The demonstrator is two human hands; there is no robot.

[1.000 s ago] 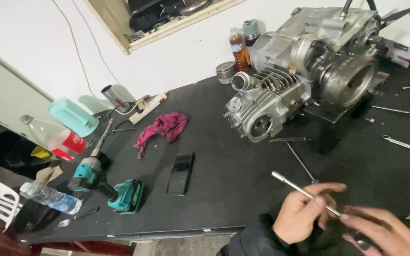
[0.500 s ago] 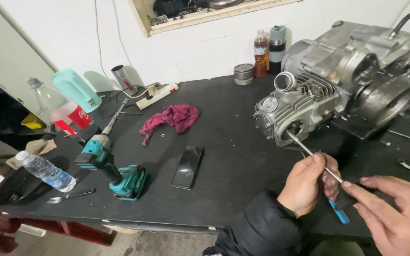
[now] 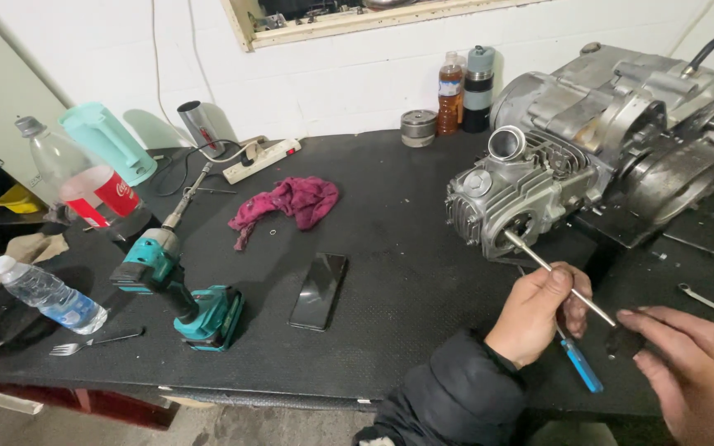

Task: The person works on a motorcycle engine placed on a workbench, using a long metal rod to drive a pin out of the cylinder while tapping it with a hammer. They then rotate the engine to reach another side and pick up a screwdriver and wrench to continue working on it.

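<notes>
A person's left hand pinches a thin metal rod between thumb and fingers, closed firmly around its middle, at a grey motorcycle engine set on a black worktop. The rod's long axis slants up and to the left from the hand, its far tip sitting at, perhaps just inside, the round opening in the near face of the engine's finned cylinder head; its near end trails down toward the right hand. That hand lies farther from the engine than the left, fingers loosely extended and resting on a small dark piece on the worktop, gripping nothing that can be made out. A blue-handled screwdriver lies between the two hands, just below the rod. Left of the engine, well apart from it, rest a dark phone, a crumpled red rag and a teal cordless drill. A spanner lies below the engine, to the right.
</notes>
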